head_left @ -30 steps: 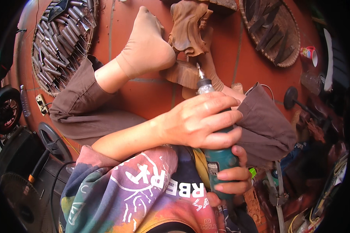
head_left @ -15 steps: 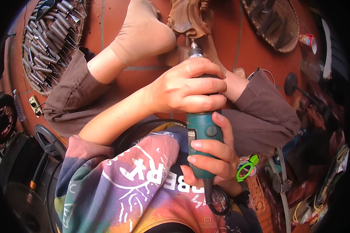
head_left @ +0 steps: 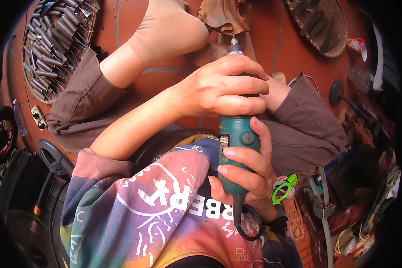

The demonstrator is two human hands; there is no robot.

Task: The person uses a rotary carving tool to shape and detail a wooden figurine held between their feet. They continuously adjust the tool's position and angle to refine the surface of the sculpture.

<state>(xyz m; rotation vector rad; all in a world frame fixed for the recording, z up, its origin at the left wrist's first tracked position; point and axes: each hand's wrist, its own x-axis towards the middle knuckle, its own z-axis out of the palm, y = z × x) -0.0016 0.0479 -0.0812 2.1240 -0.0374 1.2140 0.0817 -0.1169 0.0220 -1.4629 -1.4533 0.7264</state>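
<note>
A green die grinder stands between my two hands, its black cord end toward my body and its metal bit pointing away. My left hand is wrapped round the upper body of the grinder, near the collar. Lower down, my right hand grips the rear part, thumb and fingers curled around it. The bit meets the lower edge of a brown wood carving; whether it cuts or only touches, I cannot tell. My socked foot is beside the carving on the left.
On the tiled floor, a round basket of wood-handled chisels lies at far left. Another basket with dark tools sits at far right, near a red-and-white cup. A power strip is at left; a green ring-shaped object at right.
The grinder and both hands sit slightly farther up and right in the picture, and the carving and foot have shifted similarly. Both hands keep their hold.
</note>
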